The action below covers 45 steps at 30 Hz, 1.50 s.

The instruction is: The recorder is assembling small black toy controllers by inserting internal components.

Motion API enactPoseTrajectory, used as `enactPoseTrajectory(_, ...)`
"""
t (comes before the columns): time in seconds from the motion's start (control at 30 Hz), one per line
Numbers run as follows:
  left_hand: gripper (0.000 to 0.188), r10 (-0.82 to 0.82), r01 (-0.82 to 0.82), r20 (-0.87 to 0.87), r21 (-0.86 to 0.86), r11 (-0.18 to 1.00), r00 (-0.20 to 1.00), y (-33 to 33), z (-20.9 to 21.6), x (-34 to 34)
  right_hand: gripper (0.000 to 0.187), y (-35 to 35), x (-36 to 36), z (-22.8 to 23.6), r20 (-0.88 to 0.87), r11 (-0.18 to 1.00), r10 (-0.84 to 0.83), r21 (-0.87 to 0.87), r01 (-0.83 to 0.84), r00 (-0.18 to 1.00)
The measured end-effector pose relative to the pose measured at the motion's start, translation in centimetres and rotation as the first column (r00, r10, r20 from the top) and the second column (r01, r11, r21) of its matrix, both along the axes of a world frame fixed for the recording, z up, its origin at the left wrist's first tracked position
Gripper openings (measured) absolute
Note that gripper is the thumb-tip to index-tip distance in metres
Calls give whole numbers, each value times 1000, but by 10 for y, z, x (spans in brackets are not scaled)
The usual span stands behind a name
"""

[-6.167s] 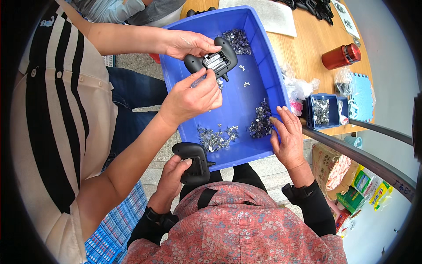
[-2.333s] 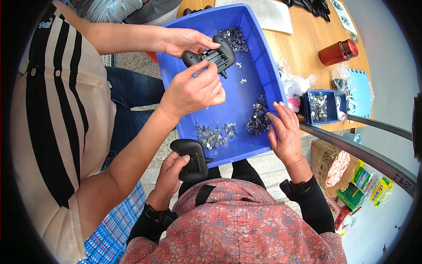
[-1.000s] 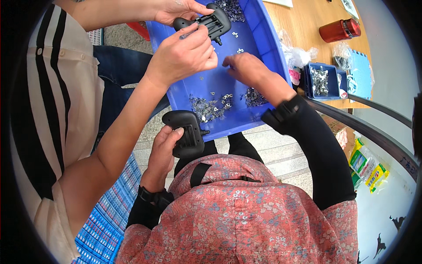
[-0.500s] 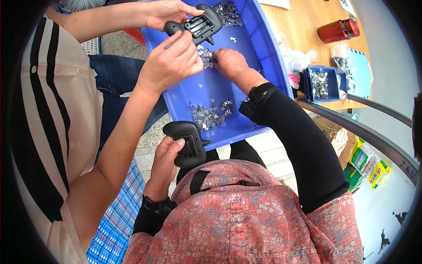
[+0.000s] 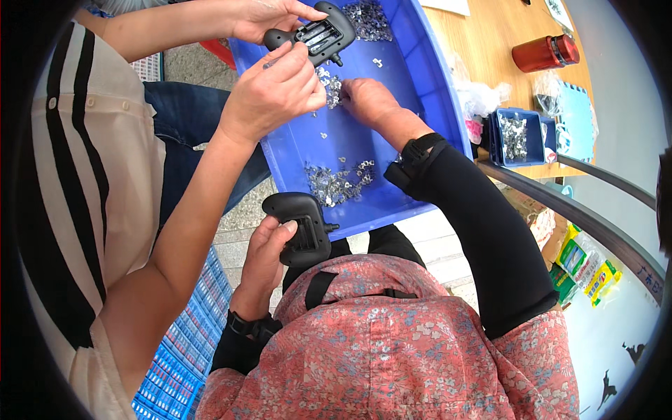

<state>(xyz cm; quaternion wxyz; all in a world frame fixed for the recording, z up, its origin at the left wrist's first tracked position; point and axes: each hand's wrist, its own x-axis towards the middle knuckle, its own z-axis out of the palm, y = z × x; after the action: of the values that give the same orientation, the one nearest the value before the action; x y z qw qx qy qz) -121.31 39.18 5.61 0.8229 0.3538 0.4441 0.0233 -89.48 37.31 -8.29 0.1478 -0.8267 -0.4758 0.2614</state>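
My left hand grips a black game controller in front of me, thumb on its back beside the uncovered battery slot. Reaching into a large blue tub, my right hand has its fingers curled together at a pile of small metal clips. Its fingertips are partly hidden, so what they pinch cannot be made out. A second heap of clips lies at the tub's near end. To my left, a co-worker's hands hold another black controller over the tub, its battery slot uncovered too.
More clips lie at the tub's far end. On the wooden table at the right are a red flask and a small blue bin of clips. Metal rails run alongside. Blue crates stand at lower left.
The whole view has shifted slightly. My left hand still holds the controller, and my right hand stays at the same pile of clips.
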Motion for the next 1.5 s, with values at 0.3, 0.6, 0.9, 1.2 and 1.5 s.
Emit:
enactPoseTrajectory(0.3,32,6,-6,0,1,1000,1000,-1,-1,-2,10,1,23,-7,-480,971,-220,-27,236,849)
enactPoseTrajectory(0.6,33,3,-2,-32,41,999,999,-3,0,-5,16,-7,32,6,-838,934,-289,-142,328,462)
enactPoseTrajectory(0.9,34,3,-2,-16,32,999,1000,-3,0,-3,23,-12,29,8,-868,913,-324,-181,367,377)
enactPoseTrajectory(1.2,32,5,-5,6,18,1000,1000,-3,-3,-7,19,-10,20,14,-867,914,-323,-182,363,379)
enactPoseTrajectory(1.5,33,10,-11,6,13,1000,1000,-4,-2,-7,18,-12,20,12,-882,907,-314,-170,384,350)
